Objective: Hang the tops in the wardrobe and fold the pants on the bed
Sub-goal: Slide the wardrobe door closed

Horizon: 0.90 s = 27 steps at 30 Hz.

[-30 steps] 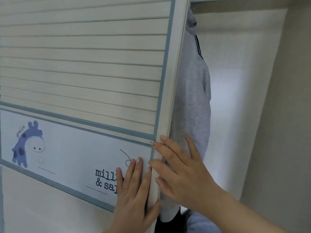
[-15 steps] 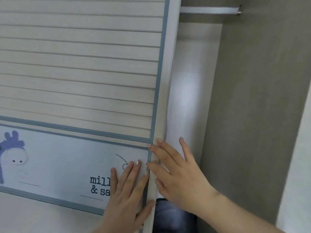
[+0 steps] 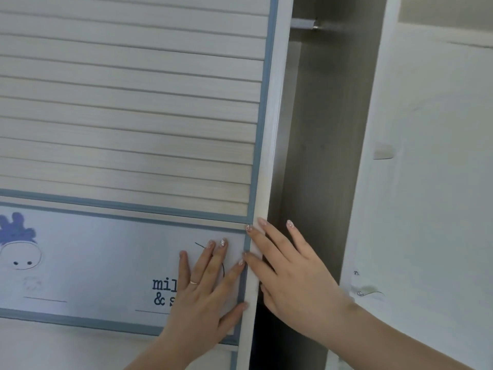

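The sliding door (image 3: pixel 133 116) lies left, the wardrobe (image 3: pixel 325 129) opening right of it, the hanging rail (image 3: pixel 302 23) inside at top; both hands rest at the door's right edge.

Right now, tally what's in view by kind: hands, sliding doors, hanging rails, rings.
Hands: 2, left hand and right hand, both flat against the door
Sliding wardrobe door: 1
Hanging rail: 1
Ring: 1
Total: 5

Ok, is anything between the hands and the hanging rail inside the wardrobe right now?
Yes. The white slatted sliding door with blue trim covers most of the opening; only a narrow gap shows the metal rail's end. The left hand presses its face, the right hand its edge.
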Motion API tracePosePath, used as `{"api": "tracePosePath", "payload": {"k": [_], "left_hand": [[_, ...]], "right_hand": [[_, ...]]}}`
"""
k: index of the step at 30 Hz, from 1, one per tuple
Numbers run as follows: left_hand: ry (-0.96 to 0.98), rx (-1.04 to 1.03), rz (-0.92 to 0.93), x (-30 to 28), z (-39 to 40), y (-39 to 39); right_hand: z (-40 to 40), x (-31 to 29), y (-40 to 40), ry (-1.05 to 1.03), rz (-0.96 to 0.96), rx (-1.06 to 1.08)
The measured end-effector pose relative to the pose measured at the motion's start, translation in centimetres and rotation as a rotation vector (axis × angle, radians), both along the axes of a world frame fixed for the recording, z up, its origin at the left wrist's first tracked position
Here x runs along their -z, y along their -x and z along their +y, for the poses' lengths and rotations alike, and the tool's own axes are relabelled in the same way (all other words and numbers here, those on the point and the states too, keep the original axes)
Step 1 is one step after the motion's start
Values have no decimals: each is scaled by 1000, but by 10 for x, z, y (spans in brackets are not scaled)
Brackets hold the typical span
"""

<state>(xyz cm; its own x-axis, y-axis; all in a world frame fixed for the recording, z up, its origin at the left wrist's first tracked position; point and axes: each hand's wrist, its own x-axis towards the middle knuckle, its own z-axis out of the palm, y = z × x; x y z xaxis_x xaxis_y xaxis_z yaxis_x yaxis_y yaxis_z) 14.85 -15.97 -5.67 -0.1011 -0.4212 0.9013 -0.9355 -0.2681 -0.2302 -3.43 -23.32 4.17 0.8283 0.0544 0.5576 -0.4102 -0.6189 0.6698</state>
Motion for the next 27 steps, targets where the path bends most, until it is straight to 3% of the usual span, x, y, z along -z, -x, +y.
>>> {"api": "tracePosePath", "payload": {"k": [9, 27], "left_hand": [[-112, -45, 88, -6, -32, 57], [-101, 47, 76, -1, -68, 100]], "right_hand": [[-22, 4, 48, 11, -1, 117], [-45, 7, 95, 106, -10, 212]]}}
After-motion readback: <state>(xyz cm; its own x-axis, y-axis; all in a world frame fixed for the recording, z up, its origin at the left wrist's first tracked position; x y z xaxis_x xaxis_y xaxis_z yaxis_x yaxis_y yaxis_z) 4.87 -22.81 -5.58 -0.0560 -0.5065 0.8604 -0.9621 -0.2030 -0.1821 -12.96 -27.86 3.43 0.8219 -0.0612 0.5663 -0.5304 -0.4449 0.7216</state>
